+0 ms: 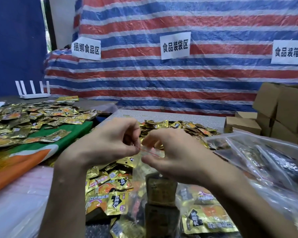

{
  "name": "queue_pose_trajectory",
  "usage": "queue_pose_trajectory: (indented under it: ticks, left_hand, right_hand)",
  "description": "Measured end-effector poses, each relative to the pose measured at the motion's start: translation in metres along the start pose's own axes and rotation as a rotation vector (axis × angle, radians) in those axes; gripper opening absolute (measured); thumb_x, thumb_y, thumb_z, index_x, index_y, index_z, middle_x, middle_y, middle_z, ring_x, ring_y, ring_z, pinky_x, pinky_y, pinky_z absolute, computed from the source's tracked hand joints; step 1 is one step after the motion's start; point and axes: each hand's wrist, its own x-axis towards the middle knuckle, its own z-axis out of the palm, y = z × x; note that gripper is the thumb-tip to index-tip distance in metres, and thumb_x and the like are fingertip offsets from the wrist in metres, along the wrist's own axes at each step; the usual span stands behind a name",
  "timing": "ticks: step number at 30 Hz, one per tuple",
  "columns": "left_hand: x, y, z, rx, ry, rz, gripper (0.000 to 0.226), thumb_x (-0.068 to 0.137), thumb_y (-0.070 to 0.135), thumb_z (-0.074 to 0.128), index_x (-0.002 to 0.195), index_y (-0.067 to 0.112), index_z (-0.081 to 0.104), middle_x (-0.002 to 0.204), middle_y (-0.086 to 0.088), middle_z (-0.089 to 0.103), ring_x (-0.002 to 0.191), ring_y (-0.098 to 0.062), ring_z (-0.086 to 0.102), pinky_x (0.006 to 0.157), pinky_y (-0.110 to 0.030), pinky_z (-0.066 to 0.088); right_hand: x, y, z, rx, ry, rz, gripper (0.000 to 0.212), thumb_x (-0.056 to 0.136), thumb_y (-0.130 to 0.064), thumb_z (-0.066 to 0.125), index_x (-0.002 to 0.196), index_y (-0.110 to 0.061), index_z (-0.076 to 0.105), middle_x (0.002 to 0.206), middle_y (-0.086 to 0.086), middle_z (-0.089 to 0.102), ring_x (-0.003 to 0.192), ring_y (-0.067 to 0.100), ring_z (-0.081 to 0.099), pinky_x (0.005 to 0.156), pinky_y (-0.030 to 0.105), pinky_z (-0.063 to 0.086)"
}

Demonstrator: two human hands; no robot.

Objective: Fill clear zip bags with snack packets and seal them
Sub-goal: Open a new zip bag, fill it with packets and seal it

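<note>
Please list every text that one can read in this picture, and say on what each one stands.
"捆绑食品区": left paper sign on the striped tarp.
"食品装袋区": middle paper sign, same tarp.
"食品装箱区": right paper sign, same tarp.
Print on the snack packets: upside down, too blurred to read.

A red, white and blue striped tarp hangs at the back with three paper signs stuck on it. A white router stands far left. Cardboard boxes are stacked at right. A green and orange cloth lies at left.
</note>
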Motion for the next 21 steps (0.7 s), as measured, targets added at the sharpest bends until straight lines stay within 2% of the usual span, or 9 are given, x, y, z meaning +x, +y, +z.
queue_pose_trajectory:
  ticks: [3,6,9,11,16,19,21]
  left_hand:
    - [-0.004,0.001,-0.003,-0.005,0.001,0.014,0.030,0.080,-0.010,0.071,0.075,0.014,0.053,0.077,-0.008,0.071,0.070,-0.014,0.064,0.068,-0.033,0.054]
    - [-0.009,0.001,-0.008,-0.004,-0.012,0.015,0.025,0.080,-0.005,0.074,0.077,0.013,0.058,0.082,-0.011,0.071,0.073,-0.018,0.066,0.068,-0.033,0.055]
    - [-0.012,0.001,-0.008,0.105,-0.049,-0.009,0.010,0.082,0.014,0.078,0.082,0.016,0.068,0.078,-0.001,0.070,0.067,-0.005,0.062,0.061,-0.021,0.050]
    - [-0.014,-0.002,-0.004,0.170,-0.089,-0.025,0.007,0.087,0.025,0.075,0.084,0.019,0.072,0.079,0.004,0.070,0.070,-0.003,0.063,0.063,-0.020,0.050]
    - [-0.033,-0.013,0.008,0.121,-0.048,0.068,0.012,0.094,0.029,0.066,0.084,0.026,0.072,0.073,0.018,0.064,0.069,0.000,0.059,0.060,-0.014,0.042]
    - [-0.045,-0.021,0.012,0.093,-0.007,0.127,0.011,0.093,0.027,0.065,0.087,0.022,0.072,0.077,0.013,0.065,0.073,-0.006,0.060,0.062,-0.016,0.044]
    - [-0.052,-0.023,0.017,0.091,0.050,0.178,0.015,0.093,0.026,0.066,0.084,0.017,0.073,0.076,0.013,0.065,0.071,-0.010,0.059,0.060,-0.017,0.042]
  right_hand:
    - [0.008,0.001,0.006,0.102,-0.012,0.034,0.014,0.090,-0.033,0.067,0.099,-0.024,0.073,0.094,-0.009,0.073,0.089,0.008,0.066,0.082,0.037,0.055]
    - [0.006,0.003,0.012,0.191,0.032,0.045,0.010,0.088,-0.030,0.072,0.088,-0.020,0.075,0.081,-0.007,0.072,0.075,0.006,0.064,0.075,0.037,0.055]
    - [0.003,0.003,0.016,0.163,0.046,0.043,0.010,0.088,-0.035,0.070,0.086,-0.025,0.072,0.083,-0.011,0.069,0.078,0.006,0.062,0.074,0.041,0.055]
    - [0.000,0.002,0.016,0.138,0.068,0.033,0.007,0.088,-0.036,0.068,0.084,-0.031,0.068,0.083,-0.015,0.068,0.079,0.005,0.061,0.074,0.043,0.055]
    - [-0.004,-0.002,0.016,0.126,0.087,0.000,0.002,0.085,-0.032,0.066,0.086,-0.033,0.068,0.082,-0.015,0.067,0.080,0.008,0.062,0.072,0.041,0.055]
    - [-0.006,-0.006,0.014,0.153,0.029,-0.046,0.003,0.085,-0.034,0.068,0.087,-0.032,0.069,0.084,-0.014,0.068,0.080,0.007,0.062,0.073,0.043,0.056]
    - [-0.009,-0.008,0.012,0.179,-0.004,-0.088,0.004,0.087,-0.035,0.069,0.087,-0.032,0.069,0.082,-0.017,0.065,0.077,0.002,0.061,0.071,0.038,0.057]
